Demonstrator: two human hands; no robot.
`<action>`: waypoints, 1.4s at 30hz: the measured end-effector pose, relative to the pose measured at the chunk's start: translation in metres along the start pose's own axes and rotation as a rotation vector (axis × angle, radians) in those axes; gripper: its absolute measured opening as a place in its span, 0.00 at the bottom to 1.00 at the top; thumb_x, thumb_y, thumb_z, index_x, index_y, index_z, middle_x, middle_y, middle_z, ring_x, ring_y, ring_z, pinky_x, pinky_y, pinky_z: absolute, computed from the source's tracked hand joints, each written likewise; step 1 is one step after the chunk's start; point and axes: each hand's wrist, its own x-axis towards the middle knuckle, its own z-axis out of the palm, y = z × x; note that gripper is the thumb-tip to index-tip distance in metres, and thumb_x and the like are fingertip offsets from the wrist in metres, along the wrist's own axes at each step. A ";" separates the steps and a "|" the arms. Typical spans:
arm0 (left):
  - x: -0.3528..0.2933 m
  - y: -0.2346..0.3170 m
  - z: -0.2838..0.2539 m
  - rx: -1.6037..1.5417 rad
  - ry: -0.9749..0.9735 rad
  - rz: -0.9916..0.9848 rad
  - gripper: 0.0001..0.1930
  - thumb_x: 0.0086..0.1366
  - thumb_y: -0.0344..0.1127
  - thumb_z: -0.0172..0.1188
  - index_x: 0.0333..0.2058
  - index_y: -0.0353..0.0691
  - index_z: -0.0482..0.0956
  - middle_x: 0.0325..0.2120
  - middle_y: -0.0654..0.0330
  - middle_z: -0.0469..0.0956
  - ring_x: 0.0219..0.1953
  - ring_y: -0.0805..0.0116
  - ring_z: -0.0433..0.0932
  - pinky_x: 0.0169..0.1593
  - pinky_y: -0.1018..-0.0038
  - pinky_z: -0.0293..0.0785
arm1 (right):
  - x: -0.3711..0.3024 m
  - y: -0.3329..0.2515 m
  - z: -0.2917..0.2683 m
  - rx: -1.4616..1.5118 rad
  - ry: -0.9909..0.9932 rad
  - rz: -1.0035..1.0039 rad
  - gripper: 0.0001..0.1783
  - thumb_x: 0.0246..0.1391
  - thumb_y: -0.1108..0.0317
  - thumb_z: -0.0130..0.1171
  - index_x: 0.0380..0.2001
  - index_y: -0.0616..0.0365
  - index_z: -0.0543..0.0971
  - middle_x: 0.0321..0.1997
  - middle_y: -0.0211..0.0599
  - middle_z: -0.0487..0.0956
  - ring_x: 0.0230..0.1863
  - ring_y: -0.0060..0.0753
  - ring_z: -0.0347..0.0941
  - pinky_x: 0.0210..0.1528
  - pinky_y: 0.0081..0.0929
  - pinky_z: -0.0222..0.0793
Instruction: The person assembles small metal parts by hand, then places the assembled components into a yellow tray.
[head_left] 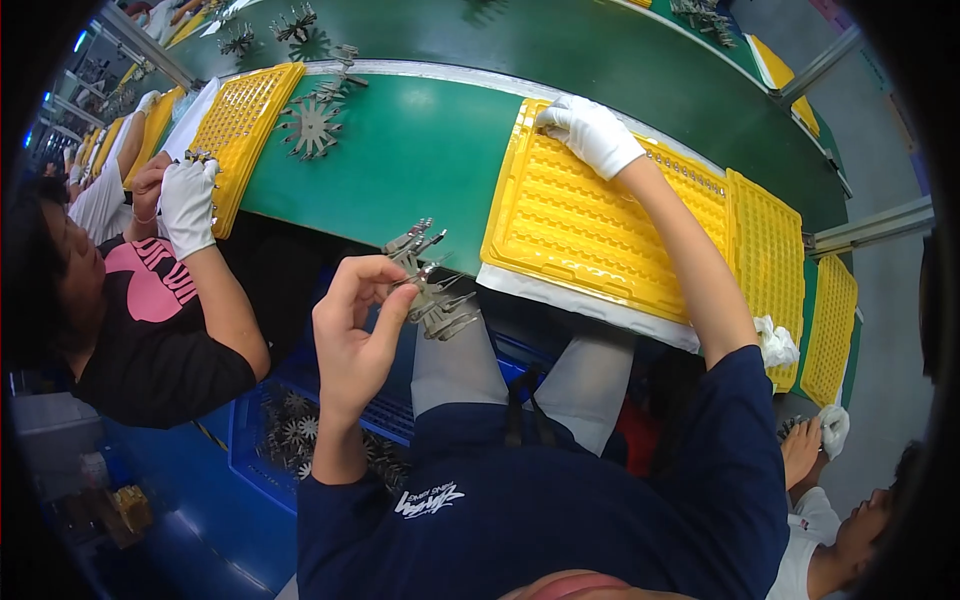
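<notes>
My bare left hand (352,325) pinches a grey, star-shaped fixture (440,305) with many prongs, held tilted in front of the bench edge. Small shiny pieces show at some of its prong tips. My right hand (595,138), in a white glove, is at the far left corner of a yellow ridged tray (585,225). Its fingers are bent together and point down at the tray's far row; anything between them is hidden or too small to name. Along that row, right of my wrist, sit several small metal parts (688,172). A white sheet (570,298) lies under the tray.
Grey star-shaped fixtures (313,127) lie on the green bench (400,130) to the left. A co-worker's gloved hand (190,205) works beside another yellow tray (240,115). More yellow trays (770,255) stand at right, near another person's hand (800,450). A blue crate (245,455) holds several fixtures below.
</notes>
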 end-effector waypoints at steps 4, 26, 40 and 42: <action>-0.004 -0.005 -0.013 -0.018 0.044 -0.051 0.09 0.63 0.18 0.61 0.41 0.31 0.74 0.34 0.64 0.76 0.34 0.82 0.72 0.40 0.84 0.69 | 0.006 0.002 -0.002 -0.081 -0.061 -0.125 0.11 0.52 0.74 0.63 0.40 0.52 0.81 0.39 0.37 0.80 0.40 0.46 0.77 0.44 0.37 0.76; -0.001 -0.040 -0.022 0.105 0.006 -0.126 0.07 0.65 0.22 0.61 0.40 0.34 0.74 0.33 0.64 0.78 0.33 0.81 0.76 0.39 0.83 0.72 | 0.024 0.001 -0.017 -0.502 -0.290 -0.418 0.16 0.53 0.71 0.55 0.46 0.45 0.76 0.43 0.32 0.77 0.44 0.39 0.74 0.46 0.33 0.72; -0.001 -0.019 -0.031 0.127 0.034 -0.034 0.08 0.62 0.24 0.64 0.38 0.33 0.75 0.29 0.63 0.75 0.28 0.81 0.71 0.33 0.80 0.69 | 0.029 0.012 -0.018 -0.344 -0.228 -0.478 0.25 0.48 0.76 0.62 0.51 0.51 0.73 0.52 0.35 0.77 0.49 0.40 0.73 0.50 0.37 0.68; -0.001 -0.018 -0.031 0.138 0.034 -0.047 0.08 0.62 0.24 0.64 0.38 0.33 0.75 0.29 0.62 0.75 0.27 0.81 0.71 0.33 0.80 0.69 | 0.029 0.008 -0.021 -0.338 -0.228 -0.476 0.24 0.48 0.76 0.62 0.51 0.51 0.73 0.52 0.35 0.77 0.49 0.40 0.74 0.50 0.36 0.68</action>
